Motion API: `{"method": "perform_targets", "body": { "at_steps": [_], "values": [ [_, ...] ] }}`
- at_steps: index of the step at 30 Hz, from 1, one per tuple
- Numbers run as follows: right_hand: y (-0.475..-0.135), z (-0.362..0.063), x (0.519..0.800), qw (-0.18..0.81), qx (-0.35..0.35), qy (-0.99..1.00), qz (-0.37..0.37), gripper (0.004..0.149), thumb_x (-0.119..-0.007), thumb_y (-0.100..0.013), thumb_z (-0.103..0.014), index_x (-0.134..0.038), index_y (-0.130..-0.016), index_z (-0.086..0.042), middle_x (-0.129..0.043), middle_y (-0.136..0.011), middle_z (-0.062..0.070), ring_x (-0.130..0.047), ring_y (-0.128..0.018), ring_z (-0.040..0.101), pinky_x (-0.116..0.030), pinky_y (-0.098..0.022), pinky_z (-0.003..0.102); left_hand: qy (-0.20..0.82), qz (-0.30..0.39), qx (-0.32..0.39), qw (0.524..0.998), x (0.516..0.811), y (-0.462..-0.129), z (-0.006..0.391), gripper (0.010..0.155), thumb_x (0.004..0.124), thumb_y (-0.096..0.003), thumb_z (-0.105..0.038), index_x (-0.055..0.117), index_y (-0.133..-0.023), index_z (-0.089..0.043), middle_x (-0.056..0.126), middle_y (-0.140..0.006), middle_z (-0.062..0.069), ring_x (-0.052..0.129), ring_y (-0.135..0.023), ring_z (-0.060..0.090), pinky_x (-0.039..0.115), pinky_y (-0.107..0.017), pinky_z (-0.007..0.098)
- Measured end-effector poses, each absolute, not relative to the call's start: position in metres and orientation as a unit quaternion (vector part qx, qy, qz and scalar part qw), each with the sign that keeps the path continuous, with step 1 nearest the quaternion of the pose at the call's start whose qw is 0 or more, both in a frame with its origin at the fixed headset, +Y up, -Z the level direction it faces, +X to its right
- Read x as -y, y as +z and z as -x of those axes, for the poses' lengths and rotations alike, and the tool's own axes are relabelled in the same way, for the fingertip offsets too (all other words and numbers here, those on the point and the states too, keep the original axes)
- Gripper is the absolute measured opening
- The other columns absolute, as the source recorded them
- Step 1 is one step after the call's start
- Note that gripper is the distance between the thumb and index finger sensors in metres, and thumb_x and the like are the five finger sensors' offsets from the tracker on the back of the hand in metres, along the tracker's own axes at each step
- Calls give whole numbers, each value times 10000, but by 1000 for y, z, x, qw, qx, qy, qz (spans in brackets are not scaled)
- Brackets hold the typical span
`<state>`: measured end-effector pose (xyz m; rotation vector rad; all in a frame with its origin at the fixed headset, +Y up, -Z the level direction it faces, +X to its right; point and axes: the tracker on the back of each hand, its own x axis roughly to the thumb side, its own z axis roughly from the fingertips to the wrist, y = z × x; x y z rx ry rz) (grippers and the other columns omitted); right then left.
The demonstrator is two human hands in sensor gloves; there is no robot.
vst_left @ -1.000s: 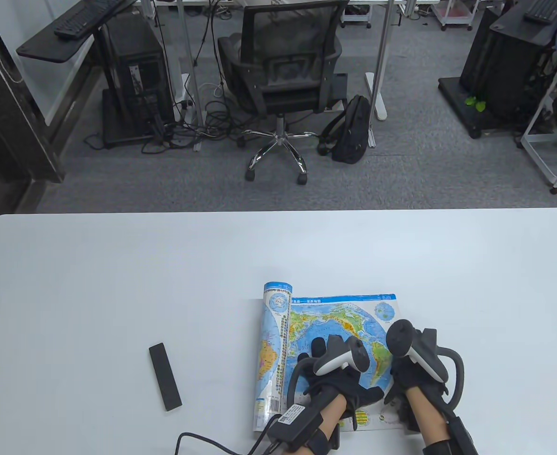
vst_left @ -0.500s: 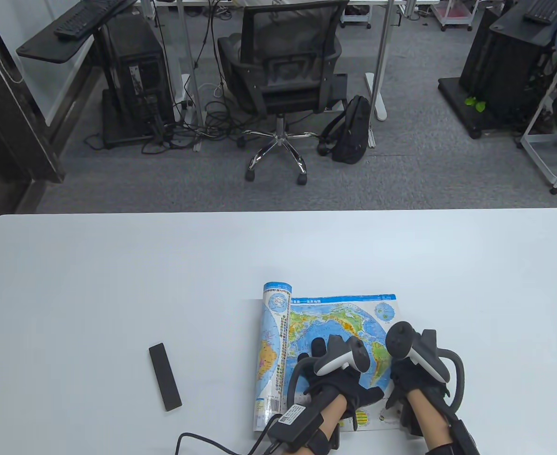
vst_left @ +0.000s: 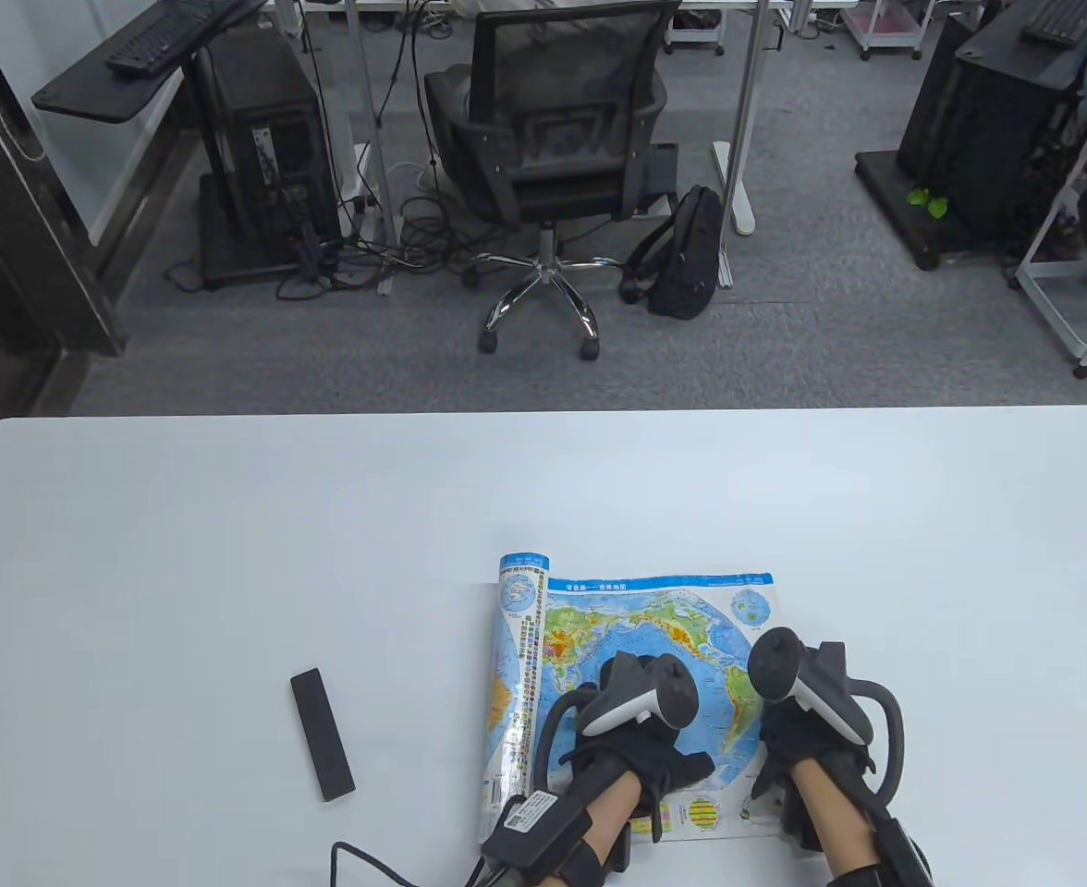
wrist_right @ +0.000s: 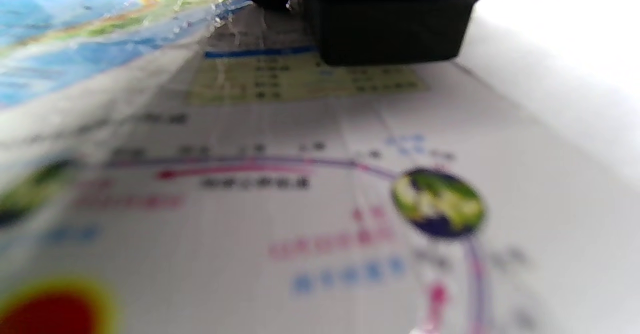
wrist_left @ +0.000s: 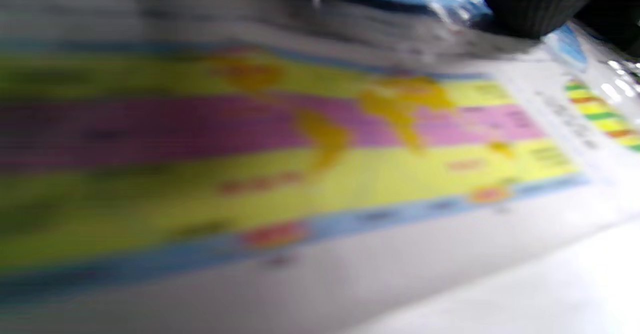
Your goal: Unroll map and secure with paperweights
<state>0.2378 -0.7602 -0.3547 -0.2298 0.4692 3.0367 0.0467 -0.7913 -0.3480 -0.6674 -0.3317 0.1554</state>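
A world map (vst_left: 641, 614) lies partly unrolled near the table's front edge. Its still-rolled part (vst_left: 511, 684) stands along the left side. My left hand (vst_left: 636, 716) lies flat on the open map just right of the roll, fingers pointing away from me. My right hand (vst_left: 802, 730) rests on the map's right edge. In the right wrist view a black block (wrist_right: 390, 29), apparently a paperweight, sits on the map (wrist_right: 300, 174) under my fingers. A second black bar paperweight (vst_left: 322, 735) lies loose on the table, left of the map. The left wrist view is blurred and shows the map (wrist_left: 300, 149) close up.
The white table (vst_left: 229, 554) stretches wide to the left, right and far side of the map. A cable (vst_left: 396, 855) runs from my left wrist across the front edge. An office chair (vst_left: 553, 139) and desks stand on the floor beyond the table.
My left hand has slid left and pushed the roll a little further left, so more of the map lies open. My right hand has stayed on the right edge.
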Motion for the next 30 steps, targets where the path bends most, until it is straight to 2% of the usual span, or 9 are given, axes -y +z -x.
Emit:
{"method": "perform_targets", "body": {
  "at_steps": [4, 7, 8, 12, 14, 15, 18, 25, 30],
  "values": [
    [-355, -238, 760, 31, -154, 985, 75, 563, -684, -541, -160, -408, -1021, -62, -375, -1063, 321, -550, -835, 475, -685, -572, 535, 66, 333, 142, 930, 793, -347, -19, 867, 522, -486, -728, -47, -1015, -341, -179, -1043, 49, -98, -941, 413, 88, -629, 656],
    [-355, -237, 760, 30, -155, 985, 75, 563, -682, -541, -160, -405, -1021, -60, -373, -1062, 323, -549, -835, 476, -683, -573, 537, 58, 338, 130, 930, 793, -346, 10, 873, 502, -487, -743, -89, -994, -350, -183, -1030, 123, -101, -928, 425, 91, -648, 625],
    [-355, -237, 760, 29, -155, 985, 75, 564, -681, -541, -160, -403, -1021, -59, -372, -1062, 322, -549, -836, 475, -683, -573, 536, 60, 332, 118, 934, 793, -345, 18, 882, 505, -479, -751, -73, -1004, -342, -177, -1036, 108, -108, -935, 411, 102, -621, 686],
    [-355, -237, 760, 27, -157, 984, 75, 564, -679, -542, -158, -400, -1021, -58, -368, -1062, 325, -547, -836, 477, -682, -573, 538, 76, 333, 87, 936, 795, -341, 54, 884, 510, -479, -744, -70, -1003, -331, -200, -1029, 50, -105, -934, 434, 47, -611, 655],
    [-355, -237, 760, 25, -159, 984, 76, 564, -678, -542, -158, -397, -1021, -58, -367, -1061, 326, -546, -837, 477, -681, -575, 538, 75, 322, 79, 940, 796, -338, 74, 881, 507, -474, -752, -79, -996, -352, -168, -1034, 135, -89, -936, 434, 48, -610, 645],
    [-355, -237, 760, 25, -159, 984, 76, 564, -677, -542, -157, -397, -1021, -57, -366, -1062, 326, -545, -837, 478, -681, -574, 539, 77, 322, 75, 940, 796, -337, 80, 871, 503, -474, -756, -89, -987, -375, -178, -1031, 131, -99, -928, 444, 45, -606, 646],
    [-355, -236, 760, 22, -160, 984, 76, 564, -674, -542, -157, -394, -1021, -57, -363, -1061, 328, -543, -837, 479, -681, -574, 540, 82, 312, 66, 944, 796, -333, 100, 917, 501, -469, -770, -73, -1010, -302, -158, -1035, 149, -89, -932, 438, 38, -605, 633],
    [-356, -236, 760, 23, -163, 983, 76, 565, -673, -543, -156, -389, -1021, -54, -359, -1060, 330, -541, -837, 480, -678, -575, 541, 93, 313, 43, 944, 799, -325, 132, 910, 499, -471, -759, -62, -1013, -289, -161, -1039, 111, -105, -943, 391, 63, -630, 644],
    [-356, -235, 760, 19, -166, 983, 76, 567, -669, -544, -154, -381, -1021, -51, -352, -1060, 333, -536, -838, 482, -673, -576, 546, 98, 303, 40, 947, 795, -324, 143, 868, 541, -485, -710, -8, -1029, -314, -111, -1057, 143, -45, -957, 426, 108, -656, 635]
  ]
}}
